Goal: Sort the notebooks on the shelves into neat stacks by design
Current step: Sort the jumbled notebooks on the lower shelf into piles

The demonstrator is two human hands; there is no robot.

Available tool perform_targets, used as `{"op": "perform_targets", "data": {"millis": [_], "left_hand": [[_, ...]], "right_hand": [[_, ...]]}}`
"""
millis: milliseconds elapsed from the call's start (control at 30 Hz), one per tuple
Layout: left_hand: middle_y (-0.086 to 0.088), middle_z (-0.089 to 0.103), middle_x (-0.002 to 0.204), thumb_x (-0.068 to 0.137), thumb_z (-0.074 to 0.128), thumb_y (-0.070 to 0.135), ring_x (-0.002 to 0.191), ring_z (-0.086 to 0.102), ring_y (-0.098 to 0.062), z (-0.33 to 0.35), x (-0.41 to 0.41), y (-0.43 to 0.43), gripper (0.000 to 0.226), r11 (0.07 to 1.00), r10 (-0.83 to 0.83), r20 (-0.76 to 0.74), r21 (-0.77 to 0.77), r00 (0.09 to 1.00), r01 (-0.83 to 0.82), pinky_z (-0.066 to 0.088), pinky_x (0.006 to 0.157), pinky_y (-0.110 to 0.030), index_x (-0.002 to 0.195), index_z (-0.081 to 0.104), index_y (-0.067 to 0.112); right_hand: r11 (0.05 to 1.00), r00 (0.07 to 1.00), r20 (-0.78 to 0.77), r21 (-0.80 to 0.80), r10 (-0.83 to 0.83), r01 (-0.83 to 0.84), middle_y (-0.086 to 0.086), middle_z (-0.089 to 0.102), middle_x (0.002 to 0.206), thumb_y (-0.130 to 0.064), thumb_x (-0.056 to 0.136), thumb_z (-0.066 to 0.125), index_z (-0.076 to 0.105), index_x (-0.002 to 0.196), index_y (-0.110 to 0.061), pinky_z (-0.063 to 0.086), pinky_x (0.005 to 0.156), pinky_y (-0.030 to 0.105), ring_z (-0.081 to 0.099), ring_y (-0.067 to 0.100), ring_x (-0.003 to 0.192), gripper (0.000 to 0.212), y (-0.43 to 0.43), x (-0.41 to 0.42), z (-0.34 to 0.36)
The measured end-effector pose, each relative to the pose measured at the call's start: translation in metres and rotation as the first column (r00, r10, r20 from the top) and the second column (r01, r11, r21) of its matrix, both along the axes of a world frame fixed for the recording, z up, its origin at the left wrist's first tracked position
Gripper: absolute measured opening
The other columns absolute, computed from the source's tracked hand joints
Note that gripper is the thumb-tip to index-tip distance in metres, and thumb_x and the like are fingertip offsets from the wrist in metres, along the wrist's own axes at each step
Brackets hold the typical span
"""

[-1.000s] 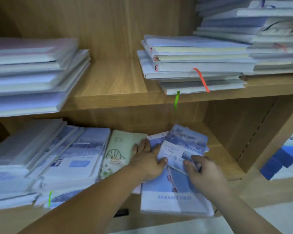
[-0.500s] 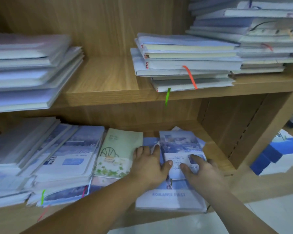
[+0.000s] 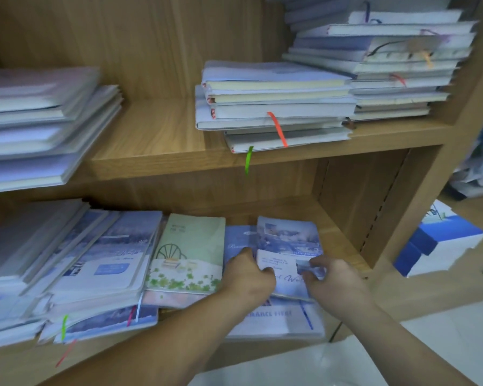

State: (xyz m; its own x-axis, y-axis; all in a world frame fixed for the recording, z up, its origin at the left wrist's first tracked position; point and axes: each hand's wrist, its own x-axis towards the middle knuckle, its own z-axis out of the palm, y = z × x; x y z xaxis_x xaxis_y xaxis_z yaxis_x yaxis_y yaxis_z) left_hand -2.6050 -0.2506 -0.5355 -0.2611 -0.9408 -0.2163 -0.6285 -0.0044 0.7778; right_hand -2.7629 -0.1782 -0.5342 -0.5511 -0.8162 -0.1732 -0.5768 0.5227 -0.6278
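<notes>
On the lower shelf (image 3: 343, 240), a small blue notebook (image 3: 289, 242) with a sky picture lies on top of a larger blue notebook (image 3: 276, 319). My left hand (image 3: 248, 277) grips the small notebook's left edge. My right hand (image 3: 335, 280) holds its right side, fingers curled over the cover. A green notebook (image 3: 190, 252) with clover art lies just left of my left hand. Further left sits a slumped pile of blue and white notebooks (image 3: 95, 268).
The upper shelf (image 3: 156, 140) carries a pile of pale notebooks (image 3: 39, 123) at left, a stack with orange and green ribbons (image 3: 273, 107) in the middle and a taller stack (image 3: 388, 62) at right. A blue and white box (image 3: 435, 243) stands on the floor at right.
The small blue notebook has been turned from a skewed angle to lie straight on the larger one. Both hands have shifted with it, closing on its two sides.
</notes>
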Motion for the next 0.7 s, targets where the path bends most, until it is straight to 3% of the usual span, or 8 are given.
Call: {"op": "perform_targets", "data": {"millis": [67,133,233,333,400,533,600,700], "left_hand": [[-0.006,0.071,0.094,0.093,0.057,0.026,0.085,0.067,-0.023,0.011,-0.004,0.008,0.012,0.993,0.049,-0.167,0.114,0.985,-0.030,0.051,0.065,-0.026,0.096,0.064,0.016],[-0.007,0.071,0.097,0.095,0.055,0.024,0.078,0.063,-0.020,0.019,-0.005,0.013,0.014,0.990,0.061,-0.219,0.138,0.974,-0.031,0.045,0.058,-0.024,0.100,0.065,0.016],[-0.002,0.071,0.093,0.097,0.060,0.026,0.075,0.063,-0.019,0.027,0.002,0.027,0.011,0.988,0.011,-0.259,0.149,0.966,0.029,0.049,0.059,-0.023,0.099,0.066,0.017],[0.003,0.075,0.084,0.095,0.067,0.029,0.075,0.070,-0.017,0.027,0.020,0.042,0.016,0.991,0.000,-0.308,0.127,0.951,0.041,0.058,0.075,-0.028,0.092,0.070,0.013],[0.006,0.066,0.068,0.095,0.069,0.033,0.060,0.060,-0.010,0.029,0.036,0.051,0.024,0.997,0.006,-0.257,0.079,0.966,0.015,0.048,0.061,-0.021,0.080,0.066,0.014],[0.014,0.049,0.043,0.097,0.066,0.037,0.044,0.047,0.002,0.031,0.073,0.060,0.046,0.999,-0.051,-0.106,-0.016,0.993,0.050,0.038,0.049,-0.017,0.059,0.050,0.017],[0.010,0.055,0.058,0.097,0.058,0.047,0.056,0.053,-0.002,0.027,0.095,0.055,0.045,0.975,-0.099,0.108,-0.187,0.989,0.118,0.050,0.061,-0.029,0.063,0.054,0.017],[-0.001,0.060,0.105,0.096,0.053,0.046,0.100,0.060,-0.023,0.024,0.128,0.036,0.026,0.884,0.060,0.423,-0.444,0.904,0.149,0.052,0.084,-0.035,0.098,0.069,0.025]], "right_hand": [[0.997,0.991,0.122,-0.037,-0.059,0.064,0.003,0.070,0.088,-0.032,0.091,0.066,0.071,0.119,-0.026,0.048,0.067,0.024,0.067,0.022,0.081,0.029,0.006,-0.006,0.003],[0.992,0.973,0.212,-0.068,-0.090,0.107,0.001,0.065,0.068,-0.027,0.091,0.066,0.071,0.118,-0.023,0.050,0.054,0.025,0.062,0.018,0.061,0.028,0.013,-0.009,0.008],[0.987,0.950,0.297,-0.096,-0.096,0.129,0.000,0.067,0.083,-0.021,0.090,0.067,0.067,0.124,-0.022,0.050,0.048,0.027,0.064,0.021,0.067,0.033,0.025,-0.010,0.021],[0.981,0.913,0.400,-0.132,-0.079,0.143,0.005,0.066,0.086,-0.010,0.090,0.067,0.061,0.126,-0.024,0.041,0.047,0.027,0.056,0.024,0.064,0.039,0.039,-0.008,0.031],[0.977,0.888,0.457,-0.159,-0.057,0.145,0.009,0.067,0.082,-0.006,0.089,0.070,0.063,0.125,-0.020,0.039,0.048,0.029,0.052,0.023,0.060,0.039,0.047,-0.002,0.036],[0.972,0.843,0.537,-0.182,-0.029,0.150,0.010,0.076,0.090,-0.003,0.084,0.079,0.065,0.123,-0.018,0.046,0.056,0.026,0.068,0.019,0.068,0.044,0.052,0.020,0.034],[0.978,0.876,0.482,-0.179,-0.008,0.108,0.008,0.071,0.085,-0.004,0.083,0.080,0.068,0.122,-0.017,0.043,0.058,0.026,0.063,0.018,0.069,0.043,0.048,0.030,0.026],[0.990,0.928,0.373,-0.136,0.014,0.040,0.004,0.062,0.079,-0.003,0.085,0.074,0.069,0.121,-0.015,0.042,0.052,0.023,0.057,0.017,0.062,0.038,0.041,0.039,0.016]]}}
